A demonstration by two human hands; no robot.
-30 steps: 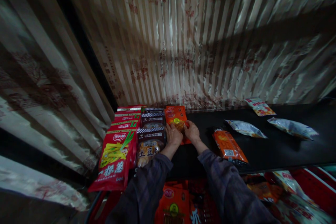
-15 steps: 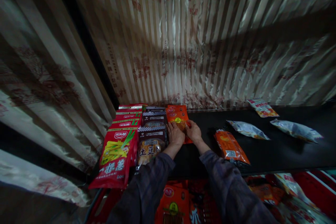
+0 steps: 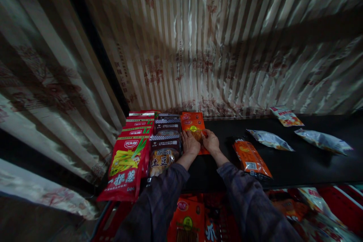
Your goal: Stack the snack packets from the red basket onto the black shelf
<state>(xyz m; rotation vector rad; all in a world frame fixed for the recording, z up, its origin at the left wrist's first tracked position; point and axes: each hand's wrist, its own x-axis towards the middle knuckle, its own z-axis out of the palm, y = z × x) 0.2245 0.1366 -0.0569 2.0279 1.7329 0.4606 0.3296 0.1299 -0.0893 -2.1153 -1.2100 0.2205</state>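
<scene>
My left hand [image 3: 190, 144] lies flat with its fingers spread over the left side of an orange snack packet [image 3: 195, 123] on the black shelf [image 3: 205, 176]. At the packet's right edge, my right hand [image 3: 210, 141] pinches it between thumb and fingers. Another orange packet shows just behind this one, overlapped by it. Dark potato-chip bags [image 3: 163, 155] stand in an overlapping row left of my left hand. Farther left is a row of red bags [image 3: 126, 166], also overlapping.
Right of my hands lie an orange packet [image 3: 251, 159], two silvery bags [image 3: 270, 140] [image 3: 323, 141] and a small white-and-red bag [image 3: 286, 116]. Below the shelf edge are red baskets holding more packets [image 3: 187, 219]. A pleated printed curtain [image 3: 181, 45] hangs behind.
The view has shifted slightly. Both hands remain at the orange packet, with little visible movement.
</scene>
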